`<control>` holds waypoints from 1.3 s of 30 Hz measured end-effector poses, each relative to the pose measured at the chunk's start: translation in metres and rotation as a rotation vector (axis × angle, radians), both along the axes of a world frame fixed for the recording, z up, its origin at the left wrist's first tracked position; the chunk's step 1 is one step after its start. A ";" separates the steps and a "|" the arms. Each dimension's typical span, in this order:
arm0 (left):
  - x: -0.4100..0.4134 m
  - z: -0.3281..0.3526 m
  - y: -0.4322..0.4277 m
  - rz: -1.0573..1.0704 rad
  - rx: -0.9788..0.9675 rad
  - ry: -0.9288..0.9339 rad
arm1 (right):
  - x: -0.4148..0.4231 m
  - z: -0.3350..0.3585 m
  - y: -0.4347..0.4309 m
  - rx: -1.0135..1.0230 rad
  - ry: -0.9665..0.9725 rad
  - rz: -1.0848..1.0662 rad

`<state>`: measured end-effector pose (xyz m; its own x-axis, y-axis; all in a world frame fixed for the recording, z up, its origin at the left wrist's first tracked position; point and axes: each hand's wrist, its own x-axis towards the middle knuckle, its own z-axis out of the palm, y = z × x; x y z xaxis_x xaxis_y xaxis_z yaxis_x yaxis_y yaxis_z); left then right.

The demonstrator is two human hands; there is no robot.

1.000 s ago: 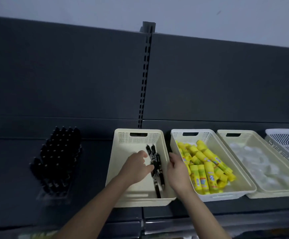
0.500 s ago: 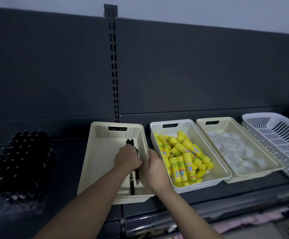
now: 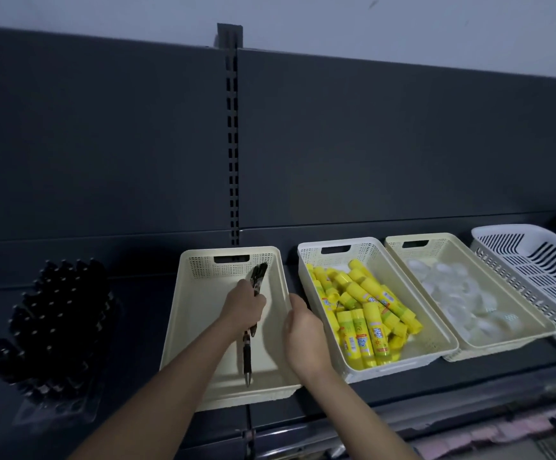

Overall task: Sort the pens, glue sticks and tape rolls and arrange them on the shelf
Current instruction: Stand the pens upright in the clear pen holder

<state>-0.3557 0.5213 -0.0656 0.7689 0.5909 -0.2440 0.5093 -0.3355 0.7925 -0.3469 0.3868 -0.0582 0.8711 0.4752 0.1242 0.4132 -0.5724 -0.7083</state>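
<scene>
Cream plastic basket (image 3: 200,327) is sitting on the dark grey shelf (image 3: 137,310), and that's where the action is. The left hand (image 3: 245,305) is down inside it with its fingers wrapped round a small bunch of black pens (image 3: 247,353). One end of the bunch pokes out toward the back wall of the basket and the other end points at the front wall, tips just above the basket floor or touching it, hard to say which.

The right hand (image 3: 303,330) is at the basket's right rim, back of the hand facing the camera and fingers curling down on the far side. Honestly can't tell if it's gripping the rim or just resting there.

Right next door there's a white basket (image 3: 333,242) piled with yellow glue sticks (image 3: 366,313) lying every which way. After that comes a second cream basket (image 3: 439,249) with pale, see-through rounds that look like tape rolls (image 3: 459,293), pretty blurry though. A slatted white basket (image 3: 535,260) sits at the far right, partly cut off by the edge of the view.

Over on the left, well apart from the baskets, there's a clear tray of upright black caps (image 3: 54,327) packed in rows. A slotted upright (image 3: 232,144) runs up the back panel behind the cream basket.
</scene>
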 end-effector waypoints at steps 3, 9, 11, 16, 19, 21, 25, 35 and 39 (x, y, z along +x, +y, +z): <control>-0.014 0.013 0.006 0.015 -0.221 -0.135 | 0.002 -0.005 -0.001 0.072 0.041 -0.005; -0.047 0.038 0.008 0.046 -0.668 -0.378 | 0.010 0.005 -0.006 0.183 0.059 0.031; -0.054 0.042 0.004 0.038 -0.685 -0.407 | 0.010 0.019 -0.003 0.233 -0.037 0.043; -0.066 0.056 -0.011 -0.026 -0.677 -0.499 | 0.007 0.052 0.012 0.425 0.259 0.129; -0.071 0.066 -0.016 -0.027 -0.575 -0.502 | 0.005 0.065 0.018 0.558 0.588 0.191; -0.074 0.071 -0.019 0.019 -0.524 -0.512 | 0.002 0.072 0.019 0.650 0.717 0.212; -0.090 0.075 -0.016 0.152 -0.501 -0.566 | -0.013 0.085 0.021 0.838 0.800 0.172; -0.173 0.082 0.005 0.055 -0.335 -0.587 | -0.087 0.100 0.042 0.915 0.744 0.102; -0.218 0.082 0.028 0.015 -0.255 -0.601 | -0.132 0.097 0.060 0.921 0.762 0.090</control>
